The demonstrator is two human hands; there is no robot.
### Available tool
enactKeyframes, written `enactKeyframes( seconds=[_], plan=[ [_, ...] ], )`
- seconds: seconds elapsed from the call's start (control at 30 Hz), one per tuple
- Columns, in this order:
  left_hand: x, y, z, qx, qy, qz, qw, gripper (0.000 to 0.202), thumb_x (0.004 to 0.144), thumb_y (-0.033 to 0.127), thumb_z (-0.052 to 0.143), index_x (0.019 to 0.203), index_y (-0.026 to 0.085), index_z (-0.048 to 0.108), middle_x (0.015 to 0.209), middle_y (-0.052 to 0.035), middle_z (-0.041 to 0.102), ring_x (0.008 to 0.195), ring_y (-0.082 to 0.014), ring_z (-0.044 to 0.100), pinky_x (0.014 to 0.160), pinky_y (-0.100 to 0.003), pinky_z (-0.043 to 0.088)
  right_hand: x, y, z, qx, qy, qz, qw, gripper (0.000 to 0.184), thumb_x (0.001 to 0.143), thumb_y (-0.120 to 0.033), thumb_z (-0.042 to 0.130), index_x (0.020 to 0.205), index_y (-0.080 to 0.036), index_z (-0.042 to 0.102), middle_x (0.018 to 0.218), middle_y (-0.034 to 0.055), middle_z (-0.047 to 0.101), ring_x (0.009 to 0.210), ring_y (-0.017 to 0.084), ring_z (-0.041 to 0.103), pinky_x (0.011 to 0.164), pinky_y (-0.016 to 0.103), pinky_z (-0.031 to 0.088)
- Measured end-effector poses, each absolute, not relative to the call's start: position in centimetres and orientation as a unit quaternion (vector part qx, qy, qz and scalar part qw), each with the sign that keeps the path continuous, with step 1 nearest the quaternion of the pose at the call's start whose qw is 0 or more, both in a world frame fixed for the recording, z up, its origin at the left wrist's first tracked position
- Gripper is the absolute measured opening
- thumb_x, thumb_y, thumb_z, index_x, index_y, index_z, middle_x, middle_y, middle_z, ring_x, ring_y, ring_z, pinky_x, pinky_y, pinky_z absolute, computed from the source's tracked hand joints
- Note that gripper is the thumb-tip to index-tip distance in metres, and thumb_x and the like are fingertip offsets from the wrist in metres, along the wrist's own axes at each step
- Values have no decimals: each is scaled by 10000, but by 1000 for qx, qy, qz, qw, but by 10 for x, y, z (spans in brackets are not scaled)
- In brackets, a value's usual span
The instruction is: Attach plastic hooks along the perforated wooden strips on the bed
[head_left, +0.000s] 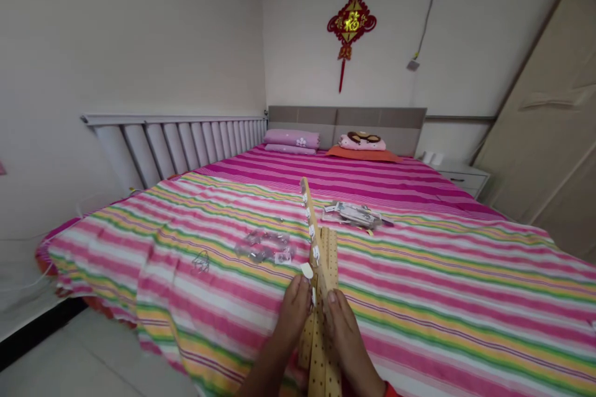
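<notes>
Down at the near edge, gripping a pair of pale wooden boards (pixel 326 260) firmly, with the left hand (pixel 292 310) closed on the left face and the right hand (pixel 345 330) closed on the right, thumbs up along the wood and the other fingers hidden behind. Held on edge, pressed flat against each other and tilted away over the near part of the bed (pixel 442 279), apparently to keep the rows of holes lined up and the white tags (pixel 316 252) on the longer piece facing the eye. Clamped low down, near the bottom ends, likely for steadiness, with the upper lengths free above the striped sheet and not touching it, as far as can be told. Just beyond and to the left, lying flat on the sheet, a cluster of clear packets (pixel 266 248); farther off to the right, a second bundle of bags (pixel 356 215), both close by yet apart from the boards, probably spread out so as to be seen at once. Far back against the headboard, two pillows (pixel 292 138); on the far wall above, a red ornament (pixel 351 23).
</notes>
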State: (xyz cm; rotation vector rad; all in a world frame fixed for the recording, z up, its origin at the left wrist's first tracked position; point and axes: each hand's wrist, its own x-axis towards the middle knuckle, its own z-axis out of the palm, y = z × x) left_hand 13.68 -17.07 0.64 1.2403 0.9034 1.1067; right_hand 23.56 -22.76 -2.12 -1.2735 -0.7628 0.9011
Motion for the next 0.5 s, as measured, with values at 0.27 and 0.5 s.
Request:
enactKeyframes(
  seconds=[0.27, 0.5],
  plan=[
    [118, -126, 0, 581, 369, 456, 564, 379, 823, 574, 395, 713, 212, 407, 519, 89, 337, 453, -84, 284, 461, -218, 235, 229, -218, -9, -594, -414, 378, 577, 397, 807, -552, 535, 997, -215, 628, 1077, 41, 668, 1025, 219, 568, 876, 286, 431],
    [75, -96, -19, 666, 481, 486, 297, 260, 826, 359, 454, 622, 200, 482, 588, 31, 429, 580, -135, 409, 559, -240, 293, 227, -210, -4, -587, -469, 332, 571, 315, 838, -501, 505, 926, -225, 627, 908, 24, 685, 898, 217, 595, 802, 285, 450]
  ],
)
